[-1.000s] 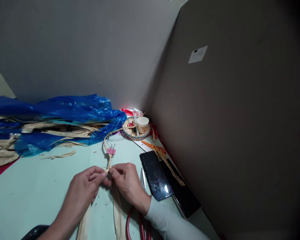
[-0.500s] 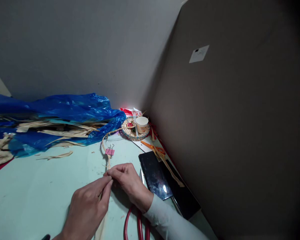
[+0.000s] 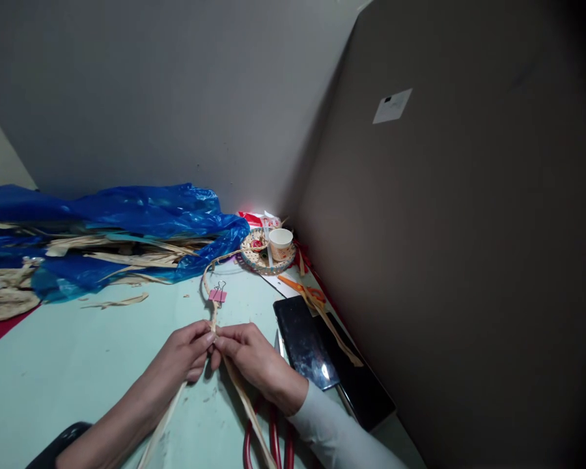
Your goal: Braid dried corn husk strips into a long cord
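Observation:
My left hand (image 3: 183, 355) and my right hand (image 3: 254, 361) meet fingertip to fingertip on a thin braided straw cord (image 3: 213, 317) over the pale green table (image 3: 68, 365). Each hand pinches one loose tan straw strip (image 3: 247, 404) that trails back toward me. The cord runs away from my fingers, carries a pink binder clip (image 3: 217, 294), and curves toward the round woven mat (image 3: 261, 257).
Blue plastic sheeting (image 3: 127, 221) with dried straw lies at the back left. A paper cup (image 3: 280, 243) stands on the woven mat. Orange scissors (image 3: 300, 286), a black phone (image 3: 305, 342), a knife blade (image 3: 277, 342) and red tubing (image 3: 271, 440) lie to the right, against a brown partition (image 3: 444, 260).
My left hand has moved back up beside the right hand at the cord. The loose strips now spread apart below my fingers.

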`<state>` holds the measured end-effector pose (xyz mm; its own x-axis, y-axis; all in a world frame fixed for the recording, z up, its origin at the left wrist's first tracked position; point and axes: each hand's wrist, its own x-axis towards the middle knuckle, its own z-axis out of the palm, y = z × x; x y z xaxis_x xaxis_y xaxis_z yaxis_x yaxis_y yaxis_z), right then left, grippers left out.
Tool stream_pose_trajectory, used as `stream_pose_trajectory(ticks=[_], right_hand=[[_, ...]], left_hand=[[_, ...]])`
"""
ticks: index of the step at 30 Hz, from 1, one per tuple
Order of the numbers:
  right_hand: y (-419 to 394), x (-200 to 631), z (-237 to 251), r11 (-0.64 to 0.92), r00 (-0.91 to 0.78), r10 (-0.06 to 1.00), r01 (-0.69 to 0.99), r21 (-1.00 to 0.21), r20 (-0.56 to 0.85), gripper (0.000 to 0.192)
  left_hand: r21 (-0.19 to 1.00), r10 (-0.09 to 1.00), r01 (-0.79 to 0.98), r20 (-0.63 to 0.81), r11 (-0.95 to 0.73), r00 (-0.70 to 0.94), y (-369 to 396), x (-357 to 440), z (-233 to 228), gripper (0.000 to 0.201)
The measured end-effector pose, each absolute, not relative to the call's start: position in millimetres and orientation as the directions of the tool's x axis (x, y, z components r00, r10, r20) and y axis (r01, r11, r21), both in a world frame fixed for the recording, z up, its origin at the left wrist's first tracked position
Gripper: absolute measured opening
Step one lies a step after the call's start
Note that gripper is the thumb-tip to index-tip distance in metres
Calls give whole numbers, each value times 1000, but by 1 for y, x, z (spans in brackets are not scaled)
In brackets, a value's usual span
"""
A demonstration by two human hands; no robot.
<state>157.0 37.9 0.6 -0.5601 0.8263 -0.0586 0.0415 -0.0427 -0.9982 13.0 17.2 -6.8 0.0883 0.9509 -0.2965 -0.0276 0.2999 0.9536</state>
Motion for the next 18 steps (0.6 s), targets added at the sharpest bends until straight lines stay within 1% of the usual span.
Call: stream_pose_trajectory(ticks=[3, 5, 6, 8, 10, 14, 16, 18], right_hand=[[38, 163, 7, 129, -577, 817, 181, -975, 1, 37], [35, 167, 12, 245, -544, 839, 328, -912, 29, 36], [33, 168, 15, 295, -511, 858, 432, -852, 38, 34], [29, 170, 20, 355, -452, 891, 629, -691, 46, 31], [26, 170, 25, 378, -428, 903, 746, -549, 42, 30], [22, 169, 31, 369, -393, 920, 849, -379, 15, 26], [19, 167, 32, 371, -388, 921, 861, -349, 23, 24], [13, 164, 31, 390, -399, 915, 849, -357, 50, 26]], left_hand=[[954, 952, 45, -300, 297, 59, 16, 14, -5, 41], [954, 958, 106, -284, 280, 25, 15, 14, -5, 40], [953, 962, 138, -274, 271, 3, 14, 14, -6, 40], [948, 969, 200, -245, 249, -46, 14, 13, -8, 40], [940, 974, 256, -207, 224, -91, 14, 11, -9, 42], [921, 978, 340, -153, 193, -139, 13, 11, -9, 42], [920, 979, 346, -141, 185, -146, 12, 11, -8, 39], [930, 980, 324, -129, 172, -149, 11, 12, -8, 35]])
